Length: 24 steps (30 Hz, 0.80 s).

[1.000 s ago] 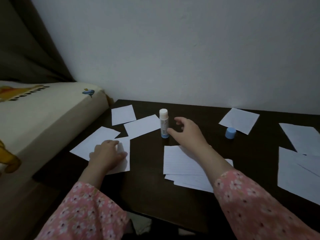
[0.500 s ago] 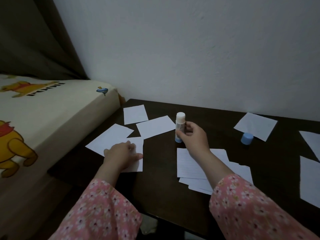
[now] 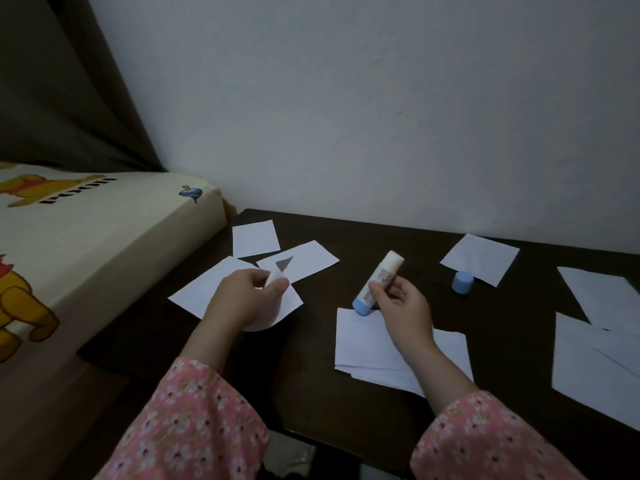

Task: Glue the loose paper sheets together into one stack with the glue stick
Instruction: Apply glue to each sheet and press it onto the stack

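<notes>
Her right hand (image 3: 401,306) has the glue stick (image 3: 377,284) in a loose grip, thumb and forefinger closed round the lower part of the barrel, the other fingers curled beside it. The stick leans away from her with its white, uncapped end up and its blue base just above the far corner of the started stack (image 3: 367,344), which lies under her wrist. The blue cap (image 3: 462,282) stands apart, beyond her fingertips to the right, by the near corner of a loose sheet (image 3: 481,258).

Her left hand (image 3: 246,299) pinches one small sheet (image 3: 289,301) between thumb and forefinger. That corner is lifted and curled, and the rest of the paper bows under her palm, partly off the dark table (image 3: 311,393). Past those fingers lie three more loose sheets, one tucked under the sheet she holds, two farther toward the wall. More sheets sit well off to the right of the glue hand.

I judge she is at the pick-up step: glue in one hand, next sheet coming up in the other. The next move looks to call for either rubbing the stick over the top of the stack or over the lifted sheet, then laying that sheet square on the stack and pressing it flat. The paper is thin and already curling, so it will need smoothing from one edge. I cannot tell whether any glue is already on the top sheet.
</notes>
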### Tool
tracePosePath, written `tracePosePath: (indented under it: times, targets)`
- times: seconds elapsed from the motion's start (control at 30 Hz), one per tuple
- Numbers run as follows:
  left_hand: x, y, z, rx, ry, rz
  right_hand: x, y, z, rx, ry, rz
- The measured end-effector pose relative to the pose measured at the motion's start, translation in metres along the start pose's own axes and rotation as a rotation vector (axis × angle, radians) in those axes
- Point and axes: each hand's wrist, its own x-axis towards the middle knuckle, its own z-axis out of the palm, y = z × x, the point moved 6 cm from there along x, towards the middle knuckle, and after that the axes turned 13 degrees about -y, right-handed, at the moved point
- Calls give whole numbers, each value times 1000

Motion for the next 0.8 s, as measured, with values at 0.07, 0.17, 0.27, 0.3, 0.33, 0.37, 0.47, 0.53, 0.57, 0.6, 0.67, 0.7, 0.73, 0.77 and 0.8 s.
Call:
tracePosePath:
  times: [0.07, 0.17, 0.27, 0.3, 0.33, 0.37, 0.47, 0.53, 0.57, 0.6, 0.67, 0.7, 0.73, 0.77, 0.8]
  targets:
    - [-4, 17, -3, -73, 3, 68, -3, 1, -3, 52, 12, 16]
    - [-8, 50, 3, -23, 45, 171, -4, -3, -13, 123, 56, 14]
    - [-4, 73, 23, 141, 47, 223, -2, -9, -33, 139, 131, -34]
    - [1, 80, 31, 204, 31, 252, -1, -9, -40, 142, 161, -42]
    - [6, 85, 40, 254, 4, 284, 0, -8, -47, 146, 192, -44]
    - [10, 91, 48, 287, -24, 320, 0, -6, -54, 149, 219, -43]
    - [23, 104, 70, 312, -96, 383, 1, 1, -69, 159, 276, -41]
    - [32, 110, 84, 350, -115, 420, 1, 4, -75, 190, 295, -33]
    - [37, 111, 91, 388, -117, 428, 1, 6, -77, 209, 303, -28]
    - [42, 110, 97, 423, -114, 425, 2, 8, -78, 224, 308, -22]
    - [48, 106, 107, 437, -109, 396, 2, 11, -78, 229, 306, -16]
    - [49, 105, 110, 438, -105, 379, 3, 13, -78, 219, 299, -16]
    - [49, 104, 113, 448, -95, 367, 3, 13, -77, 206, 292, -17]
    - [48, 105, 114, 461, -81, 362, 3, 14, -77, 195, 285, -19]
    - [47, 106, 114, 468, -65, 364, 4, 15, -76, 186, 278, -21]
